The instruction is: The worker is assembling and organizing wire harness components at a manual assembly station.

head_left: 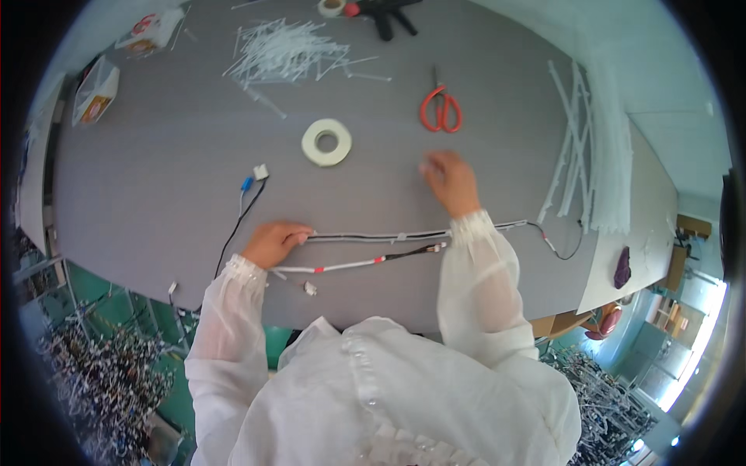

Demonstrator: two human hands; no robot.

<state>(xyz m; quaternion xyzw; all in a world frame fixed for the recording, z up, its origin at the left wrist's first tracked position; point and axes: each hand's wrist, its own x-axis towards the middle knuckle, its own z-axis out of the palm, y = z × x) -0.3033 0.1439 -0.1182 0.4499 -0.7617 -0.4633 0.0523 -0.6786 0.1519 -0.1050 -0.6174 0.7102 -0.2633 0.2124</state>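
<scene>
My left hand (273, 242) is closed, thumb and fingers pinching the left end of a long wire harness (357, 237) in a clear sleeve. The harness runs rightward under my right wrist to a thin dark wire loop. Just below lies a white cable branch (342, 266) with red bands and a dark end carrying small connectors. My right hand (451, 183) hovers beyond the harness, slightly blurred, its fingers half bent and holding nothing visible. Farther out from it lie red-handled scissors (440, 110). A roll of white tape (326, 143) rests between the hands, farther away.
Loose white cable ties (284, 53) are heaped at the far side, near a black tool (388, 15). Long clear sleeves (610, 155) lie along the right. Blue and white connectors (256, 177) end a dark wire at left. An open box (96, 92) stands at the left edge.
</scene>
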